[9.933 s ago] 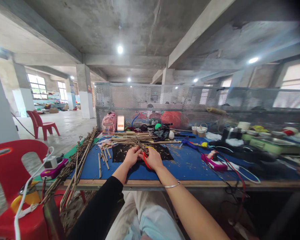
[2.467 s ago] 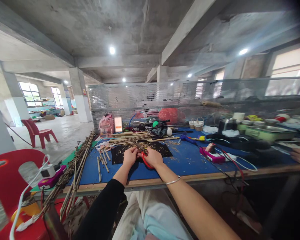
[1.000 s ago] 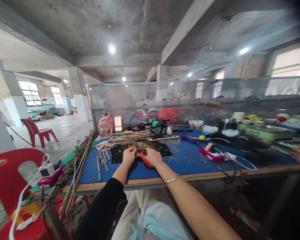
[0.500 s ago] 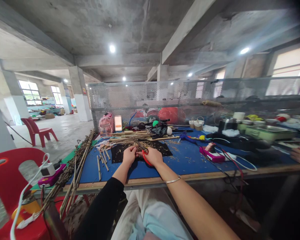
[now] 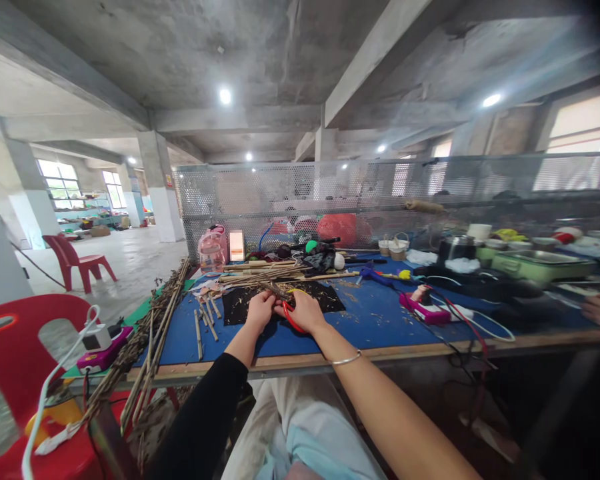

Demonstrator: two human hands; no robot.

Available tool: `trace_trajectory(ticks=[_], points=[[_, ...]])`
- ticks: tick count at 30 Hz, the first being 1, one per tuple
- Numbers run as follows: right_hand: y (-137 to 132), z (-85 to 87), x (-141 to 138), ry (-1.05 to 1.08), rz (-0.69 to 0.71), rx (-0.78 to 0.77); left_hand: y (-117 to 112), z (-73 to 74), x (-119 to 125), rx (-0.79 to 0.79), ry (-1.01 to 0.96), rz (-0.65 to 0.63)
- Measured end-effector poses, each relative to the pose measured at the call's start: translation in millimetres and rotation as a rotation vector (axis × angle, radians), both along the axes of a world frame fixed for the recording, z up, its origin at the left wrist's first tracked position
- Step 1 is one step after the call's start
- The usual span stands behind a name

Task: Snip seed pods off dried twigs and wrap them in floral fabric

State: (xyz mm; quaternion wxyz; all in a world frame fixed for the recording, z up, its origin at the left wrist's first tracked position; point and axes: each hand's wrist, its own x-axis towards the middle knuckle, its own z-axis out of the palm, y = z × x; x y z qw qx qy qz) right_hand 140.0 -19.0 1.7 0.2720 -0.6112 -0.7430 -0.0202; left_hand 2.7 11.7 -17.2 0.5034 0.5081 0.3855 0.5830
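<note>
Smooth plastic scissor handles (image 5: 291,321), rough stems (image 5: 164,310)

- Round white ceiling lamps (image 5: 225,97) glared hazily against the dim grey concrete ceiling (image 5: 260,47).
- Daylight bleached the wide rectangular window (image 5: 583,130) at right.
- Soft shadow darkened the flat blue tabletop (image 5: 370,340) near the bare left hand (image 5: 261,310) and bare right hand (image 5: 303,313).
- The pale-green metal box (image 5: 545,267) looked smeared; edges stretched, upper-right corner black.

— Over on the left, a red chair (image 5: 15,360) stands close by, a second red chair (image 5: 91,261) farther back!
— And along the tabletop (image 5: 370,333), a pink container (image 5: 213,252) beside an upright phone (image 5: 237,247), a perforated panel (image 5: 205,193) behind both, two small baskets (image 5: 397,251) further right, then a green tin (image 5: 540,265)!
</note>
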Motion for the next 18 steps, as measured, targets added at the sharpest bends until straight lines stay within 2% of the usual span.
trace_trajectory(ticks=[3,6,18], points=[[-0.4,0.9,0.3,-0.004,0.001,0.016,-1.6,1.3,1.5,-0.007,-0.021,-0.045],[-2.0,3.1,0.7,-0.011,-0.002,-0.030,-2.5,2.2,1.7,-0.015,-0.046,-0.066],[-2.1,2.7,1.1,-0.054,-0.059,-0.119,0.8,-0.9,0.9,-0.056,-0.111,-0.029]])
